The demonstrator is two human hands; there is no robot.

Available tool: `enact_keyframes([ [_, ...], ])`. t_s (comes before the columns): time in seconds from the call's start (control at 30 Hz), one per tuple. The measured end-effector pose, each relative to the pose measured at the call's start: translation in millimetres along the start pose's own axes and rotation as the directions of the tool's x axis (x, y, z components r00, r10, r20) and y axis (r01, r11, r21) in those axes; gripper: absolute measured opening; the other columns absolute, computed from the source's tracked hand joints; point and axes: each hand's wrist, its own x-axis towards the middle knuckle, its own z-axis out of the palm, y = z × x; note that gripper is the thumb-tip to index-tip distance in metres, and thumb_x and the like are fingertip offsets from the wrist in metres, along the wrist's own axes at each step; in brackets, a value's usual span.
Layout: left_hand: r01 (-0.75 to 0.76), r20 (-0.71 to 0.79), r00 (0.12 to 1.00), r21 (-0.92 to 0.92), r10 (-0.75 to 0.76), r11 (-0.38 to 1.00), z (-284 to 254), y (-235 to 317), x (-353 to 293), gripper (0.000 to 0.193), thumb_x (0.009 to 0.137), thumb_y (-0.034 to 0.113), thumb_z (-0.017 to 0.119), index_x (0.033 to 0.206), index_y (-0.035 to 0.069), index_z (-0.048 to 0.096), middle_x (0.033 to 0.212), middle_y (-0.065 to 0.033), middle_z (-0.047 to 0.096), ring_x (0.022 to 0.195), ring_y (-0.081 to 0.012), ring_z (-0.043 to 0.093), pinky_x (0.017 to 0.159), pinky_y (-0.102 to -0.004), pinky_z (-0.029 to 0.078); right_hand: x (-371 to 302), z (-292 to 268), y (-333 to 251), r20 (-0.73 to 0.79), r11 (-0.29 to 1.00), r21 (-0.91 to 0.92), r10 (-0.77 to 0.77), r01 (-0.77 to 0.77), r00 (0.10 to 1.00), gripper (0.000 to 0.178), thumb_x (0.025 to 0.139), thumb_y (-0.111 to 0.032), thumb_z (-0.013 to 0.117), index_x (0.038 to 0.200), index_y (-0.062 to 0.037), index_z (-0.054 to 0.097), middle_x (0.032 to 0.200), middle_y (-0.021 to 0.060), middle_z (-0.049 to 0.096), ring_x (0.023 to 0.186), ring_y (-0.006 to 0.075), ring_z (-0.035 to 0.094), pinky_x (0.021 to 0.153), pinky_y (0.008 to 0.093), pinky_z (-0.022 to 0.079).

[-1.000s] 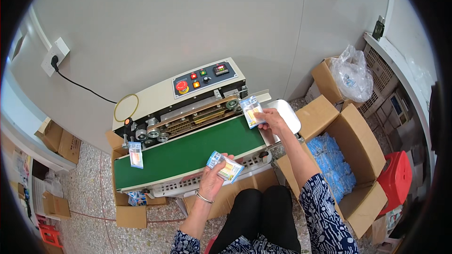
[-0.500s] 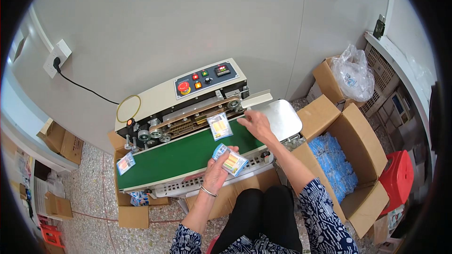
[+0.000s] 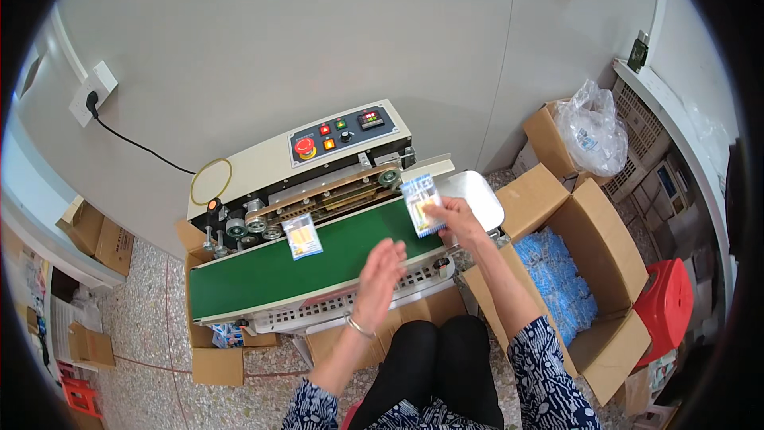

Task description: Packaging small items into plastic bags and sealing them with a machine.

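Observation:
My right hand [image 3: 461, 223] pinches a small clear packet [image 3: 420, 197] with blue printed edges and yellowish contents. It holds the packet upright at the right end of the green conveyor belt [image 3: 239, 280], beside the sealing machine's guide rail [image 3: 426, 169]. Over the belt's front edge, my left hand [image 3: 380, 283] is raised with its fingers stretched and nothing visible in it. Farther left, a similar packet [image 3: 304, 242] lies on the belt, its top edge by the rollers of the bag sealing machine [image 3: 263, 175].
An open carton [image 3: 609, 247] stands at the right, with many blue packets [image 3: 555, 279] inside. Beside it is a red stool [image 3: 668, 296]. A carton [image 3: 216, 366] holding packets sits below the belt's left end. A white perforated basket [image 3: 342, 302] lies under the belt's front edge.
The packet from my left hand is now in my right hand at the belt's right end. Another packet has travelled left along the belt. The packet at the belt's left end has left it.

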Motion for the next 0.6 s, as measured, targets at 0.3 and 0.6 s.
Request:
enact_keyframes([
  [0.3, -0.599, 0.592, 0.799, 0.799, 0.105, 0.061, -5.4, -87.1, -110.2, 0.030, 0.076, 0.010, 0.065, 0.105, 0.003, 0.059, 0.110, -0.0098, 0.058, 0.104, -0.0282, 0.054, 0.092, -0.0360, 0.039, 47.8, -8.7, -4.4, -0.039, 0.994, 0.003, 0.113, -0.113, 0.993, 0.018, 0.084, -0.021, 0.063, 0.090, -0.0040, 0.064, 0.072, 0.0037, 0.064, 0.050, 0.0068, 0.054, 0.041, 0.0180, 0.038],
  [0.6, -0.564, 0.540, 0.823, 0.813, 0.176, 0.143, -14.7, -87.8, -110.0, 0.028, 0.073, 0.007, 0.067, 0.101, 0.004, 0.060, 0.107, -0.0079, 0.060, 0.099, -0.0260, 0.056, 0.087, -0.0356, 0.042, 72.0, 43.0, 9.6, 0.141, 0.994, -0.096, 0.068, -0.055, 0.988, 0.020, 0.081, -0.019, 0.064, 0.084, 0.0010, 0.063, 0.067, 0.0092, 0.064, 0.047, 0.0129, 0.059, 0.036, 0.0226, 0.040],
])
